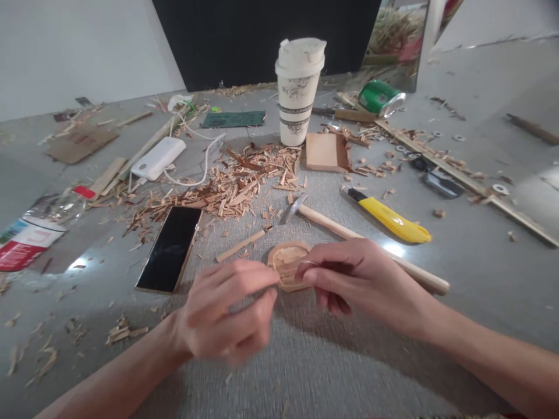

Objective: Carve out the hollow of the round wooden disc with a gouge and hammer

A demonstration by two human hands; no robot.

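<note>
A small rounded wooden piece [287,256] with a hollowed, rough-cut face lies on the grey mat between my hands. My left hand [229,308] is at its left edge, somewhat blurred, with fingers curled and thumb and index tips close together; anything between them is too small to make out. At its right side, my right hand [349,276] pinches what looks like a thin pale wood sliver [308,263] over the hollow. A hammer [327,221] lies behind and partly under the line of my right hand. Left of it rests a slim wooden-handled carving tool [242,244].
Wood chips [236,189] are heaped behind. Around them are a paper cup [299,93], yellow utility knife [391,218], phone [170,249], white power bank [158,158] with cable, plastic bottle [41,227], green can [381,98], cardboard box piece [326,151] and a long wood strip [437,157].
</note>
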